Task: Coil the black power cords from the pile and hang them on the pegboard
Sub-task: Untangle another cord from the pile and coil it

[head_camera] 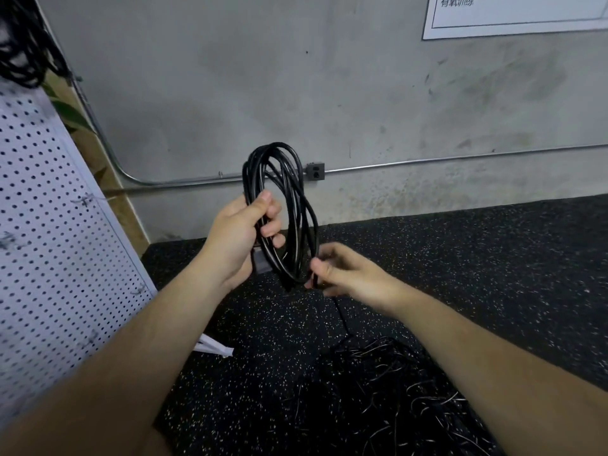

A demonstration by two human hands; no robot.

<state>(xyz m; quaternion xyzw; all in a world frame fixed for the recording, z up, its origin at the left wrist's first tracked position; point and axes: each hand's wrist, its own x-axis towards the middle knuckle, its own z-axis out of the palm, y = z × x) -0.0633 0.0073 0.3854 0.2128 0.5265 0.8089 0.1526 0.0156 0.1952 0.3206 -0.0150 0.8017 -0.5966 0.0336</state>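
Speckled rubber floor (493,258) is meeting a grey wall (230,77); cord pile (411,390) is lying at 5 o'clock, pegboard (49,225) standing at 9. Left hand (237,238) is gripping the coiled cord (296,192) at centre; right hand (348,271) is pinching its tail (340,312) at the coil's 5 o'clock. Its loops are overlapping the wall conduit (427,160) behind.
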